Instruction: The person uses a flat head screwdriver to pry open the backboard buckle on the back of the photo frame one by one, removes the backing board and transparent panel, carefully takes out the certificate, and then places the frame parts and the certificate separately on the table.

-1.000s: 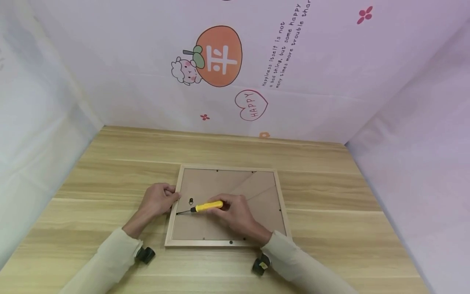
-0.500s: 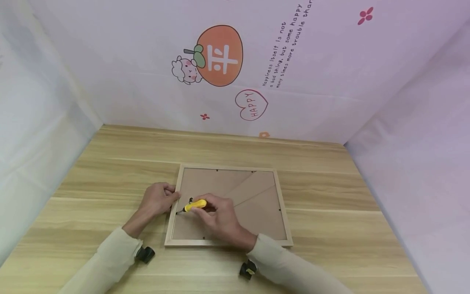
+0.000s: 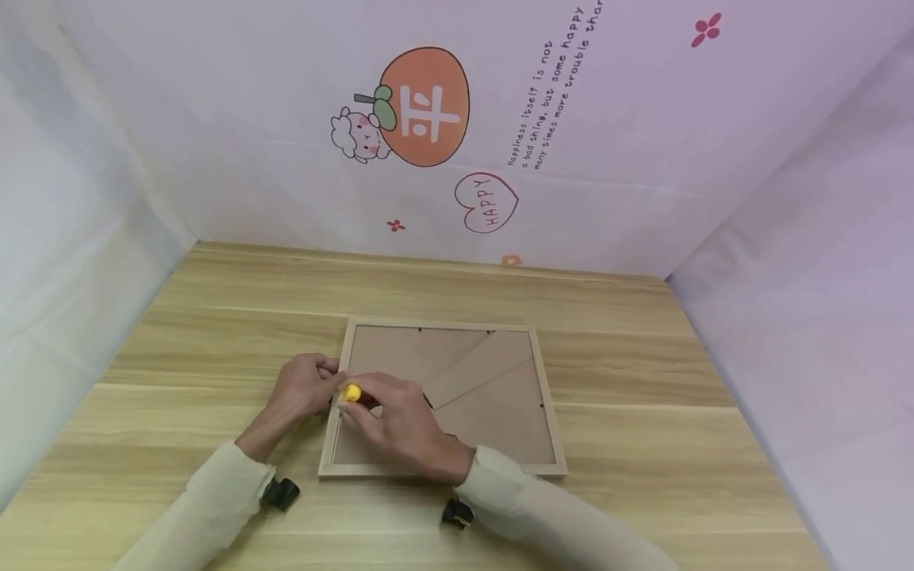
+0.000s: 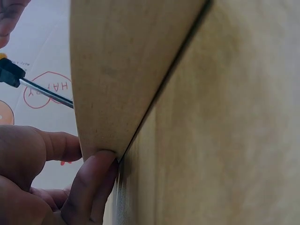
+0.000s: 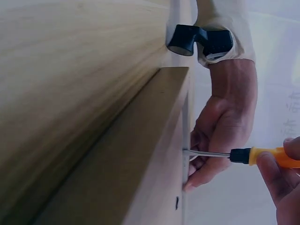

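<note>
A picture frame (image 3: 551, 420) lies on its face, brown backing board (image 3: 493, 416) upward, its pale wooden rim around it. At its left rail, my left hand (image 3: 303, 387) pinches the rim between thumb and fingers. My right hand (image 3: 400, 420) grips a yellow-handled screwdriver (image 3: 351, 393), seen nearly end-on from above. In the right wrist view, the metal shaft (image 5: 213, 154) reaches the inner edge of the left rail, near the left fingers. That rail hides the tip in the left wrist view. Small black tabs (image 3: 420, 329) dot the inner border of the rim.
A wood-grain table (image 3: 643, 444) carries the frame. White printed cloth (image 3: 607, 214) rises behind it and along both sides. Black wrist cameras (image 3: 280, 495) hang under both sleeves, close to the tabletop.
My right hand has moved left along the backing board, and the screwdriver has swung from a low slant to standing steeply at the left rail. The left hand holds its place.
</note>
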Motion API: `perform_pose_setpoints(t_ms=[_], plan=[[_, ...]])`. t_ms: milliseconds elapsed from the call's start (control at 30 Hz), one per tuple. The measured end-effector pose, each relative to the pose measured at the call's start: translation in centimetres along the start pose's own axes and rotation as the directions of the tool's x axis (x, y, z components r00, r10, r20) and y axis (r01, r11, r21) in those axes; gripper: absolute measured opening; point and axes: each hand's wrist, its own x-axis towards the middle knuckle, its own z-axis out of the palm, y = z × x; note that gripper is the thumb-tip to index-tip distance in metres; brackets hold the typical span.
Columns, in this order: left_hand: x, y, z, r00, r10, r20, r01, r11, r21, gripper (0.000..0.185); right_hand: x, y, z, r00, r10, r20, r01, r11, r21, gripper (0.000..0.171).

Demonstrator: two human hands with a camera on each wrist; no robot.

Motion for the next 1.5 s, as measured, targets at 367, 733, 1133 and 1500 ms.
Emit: perform_pose_setpoints(t_ms=[367,733,1133,1500], plan=[[0.0,0.1,-0.3,1.000,-0.019,0.003,0.019,0.998,0.058,0.036,1.0,-0.7,0.2,0.998,-0.035,0.060,0.039,0.998,-0.056,0.013],[0.0,0.0,0.1,1.000,-0.004,0.008,0.004,1.000,-0.010,0.036,0.4,-0.2,-0.9,0.990,0.100,0.097,-0.102,0.995,0.010,0.024],[-0.1,0.1,0.4,1.000,0.006,0.013,-0.006,0.998,-0.055,0.032,-1.5,1.8,-3.1,0.949,0.312,0.035,-0.313,0.933,0.175,0.023],[-0.1,0.0,0.2,1.000,-0.004,0.008,0.004,0.999,-0.040,0.033,-3.4,4.2,-5.9,0.855,0.517,0.032,-0.506,0.820,0.267,0.019]])
